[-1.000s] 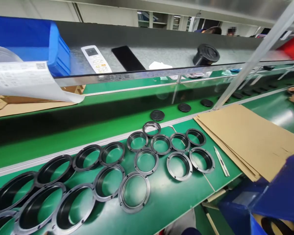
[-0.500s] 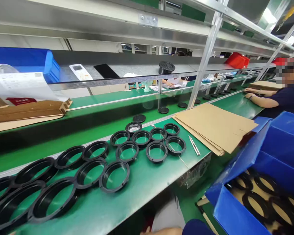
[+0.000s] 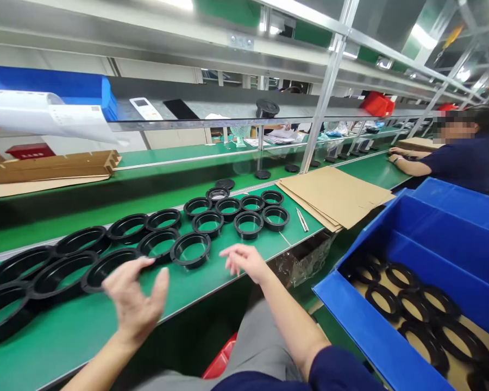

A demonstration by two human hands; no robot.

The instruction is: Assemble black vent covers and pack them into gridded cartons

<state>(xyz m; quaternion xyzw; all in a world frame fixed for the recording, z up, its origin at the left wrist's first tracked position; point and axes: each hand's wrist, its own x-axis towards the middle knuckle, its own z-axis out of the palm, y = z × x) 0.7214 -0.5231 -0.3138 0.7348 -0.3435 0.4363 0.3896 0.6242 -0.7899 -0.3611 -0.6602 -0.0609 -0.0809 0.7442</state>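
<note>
While left hand (image 3: 134, 304) + right hand (image 3: 244, 260) hover open, empty | black plastic ring (image 3: 191, 266) nearby | prob light, stiff, grab rim

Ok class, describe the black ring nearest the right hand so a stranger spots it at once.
On the green workbench lies a spread of black rings. Take the ring just beyond the right hand: no other ring lies closer to that hand.
</note>
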